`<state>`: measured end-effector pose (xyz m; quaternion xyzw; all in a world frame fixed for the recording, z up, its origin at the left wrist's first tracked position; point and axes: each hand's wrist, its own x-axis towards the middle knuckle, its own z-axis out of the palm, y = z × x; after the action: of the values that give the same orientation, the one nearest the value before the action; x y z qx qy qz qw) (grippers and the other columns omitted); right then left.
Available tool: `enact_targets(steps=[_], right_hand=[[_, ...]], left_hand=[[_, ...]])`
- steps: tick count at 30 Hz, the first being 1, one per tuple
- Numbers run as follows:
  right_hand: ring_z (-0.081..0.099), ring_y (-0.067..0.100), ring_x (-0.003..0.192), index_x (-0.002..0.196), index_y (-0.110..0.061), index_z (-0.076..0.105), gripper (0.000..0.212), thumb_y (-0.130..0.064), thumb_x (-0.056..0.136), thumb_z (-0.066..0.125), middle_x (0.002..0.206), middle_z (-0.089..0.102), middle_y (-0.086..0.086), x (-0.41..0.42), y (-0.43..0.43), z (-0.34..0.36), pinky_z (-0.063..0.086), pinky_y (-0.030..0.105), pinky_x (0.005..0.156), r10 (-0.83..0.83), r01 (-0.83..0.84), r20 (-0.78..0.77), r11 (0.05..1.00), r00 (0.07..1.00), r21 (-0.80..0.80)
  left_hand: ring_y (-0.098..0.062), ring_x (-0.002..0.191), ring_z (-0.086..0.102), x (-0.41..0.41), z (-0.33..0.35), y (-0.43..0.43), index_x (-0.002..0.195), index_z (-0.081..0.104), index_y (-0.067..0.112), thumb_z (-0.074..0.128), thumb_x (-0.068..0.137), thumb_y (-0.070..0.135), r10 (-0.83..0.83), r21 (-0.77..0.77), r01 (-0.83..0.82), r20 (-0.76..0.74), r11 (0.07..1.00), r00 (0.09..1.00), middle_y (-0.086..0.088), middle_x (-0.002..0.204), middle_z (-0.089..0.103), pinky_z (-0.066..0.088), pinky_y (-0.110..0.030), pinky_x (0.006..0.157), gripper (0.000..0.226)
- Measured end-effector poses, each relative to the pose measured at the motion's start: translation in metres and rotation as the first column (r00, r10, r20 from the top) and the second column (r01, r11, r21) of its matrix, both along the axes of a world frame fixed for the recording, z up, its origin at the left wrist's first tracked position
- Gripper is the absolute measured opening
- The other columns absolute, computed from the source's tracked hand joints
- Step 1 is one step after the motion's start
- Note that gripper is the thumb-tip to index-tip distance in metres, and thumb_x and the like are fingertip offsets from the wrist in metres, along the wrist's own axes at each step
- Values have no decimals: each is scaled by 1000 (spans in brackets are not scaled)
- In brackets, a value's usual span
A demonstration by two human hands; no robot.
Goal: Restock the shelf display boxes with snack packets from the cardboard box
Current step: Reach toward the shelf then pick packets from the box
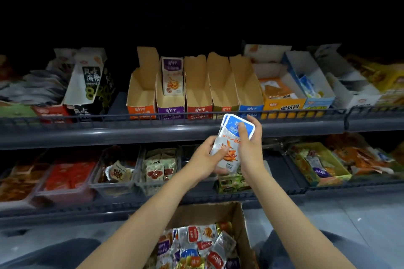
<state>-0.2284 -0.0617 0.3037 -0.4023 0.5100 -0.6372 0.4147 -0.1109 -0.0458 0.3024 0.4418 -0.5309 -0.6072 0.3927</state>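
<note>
Judging by the row on the upper shelf (131, 135), the restock is barely under way. Of the five narrow display boxes at 12 o'clock from the hands, only the purple-fronted box (170, 112) shows stock: one packet (172, 76) standing upright in it. The orange-fronted box (141, 112) at 11 o'clock, the red-fronted box (199, 110), the olive-fronted box (225, 109) and the blue-fronted box (251, 108) look bare down to the card, as far as one can see into them.

The left hand (205, 159) grasps the lower end of a small stack of blue-topped packets (232, 126), thumb across the front. The right hand (251, 148) clasps the upper end, a finger laid over the blue band. The stack hangs in mid-air in front of the shelf rail, just below the blue-fronted box, which I take to be its home.

At 6 o'clock the cardboard box (238, 220) sits on the floor between the person's knees, heaped with mixed red, purple and blue packets, so nearly all the work remains.

The shelving is dark grey with a low wire rail along the front. The shelf beneath carries clear trays (113, 190) of other snacks at 9 o'clock and a green tray (334, 176) at 3 o'clock. The floor (328, 225) is pale grey, the light is dim, and the top of the bay is lost in shadow
</note>
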Motion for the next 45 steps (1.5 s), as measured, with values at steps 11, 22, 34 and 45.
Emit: enact_targets(steps=[11, 22, 34, 45], right_hand=[[67, 17, 98, 132, -44, 38, 41, -22, 98, 45, 125, 58, 1, -36, -46, 80, 57, 40, 80, 346, -345, -72, 938, 936, 22], [66, 14, 101, 131, -31, 40, 61, -4, 83, 66, 116, 63, 2, -105, -107, 132, 58, 27, 77, 495, -499, -385, 861, 779, 97], [58, -5, 90, 127, -31, 40, 63, -7, 79, 73, 104, 58, -17, -139, -202, 144, 50, 7, 70, 264, -349, -596, 937, 758, -29], [56, 2, 102, 126, -31, 45, 62, -13, 77, 77, 115, 57, -12, -124, -264, 118, 47, 24, 96, 415, -473, -738, 869, 533, 148]], left_hand=[[-9, 86, 67, 12, 63, -57, 124, 47, 16, 55, 93, 19, -75, -140, 86, 83, 986, 994, 1, 102, 66, 58, -21, 68, 32], [-10, 87, 67, -30, 109, -129, 125, 47, 18, 54, 93, 29, -99, -239, 158, 242, 958, 965, 0, 108, 65, 58, -23, 69, 35], [-14, 118, 53, -47, 111, -205, 145, 29, 9, 44, 96, 42, 63, -352, 175, 572, 919, 818, -6, 141, 46, 38, -13, 90, 61], [7, 84, 55, -45, 91, -226, 138, 35, 16, 62, 88, 6, -55, -308, 275, 571, 911, 819, 12, 106, 56, 44, -2, 73, 57]])
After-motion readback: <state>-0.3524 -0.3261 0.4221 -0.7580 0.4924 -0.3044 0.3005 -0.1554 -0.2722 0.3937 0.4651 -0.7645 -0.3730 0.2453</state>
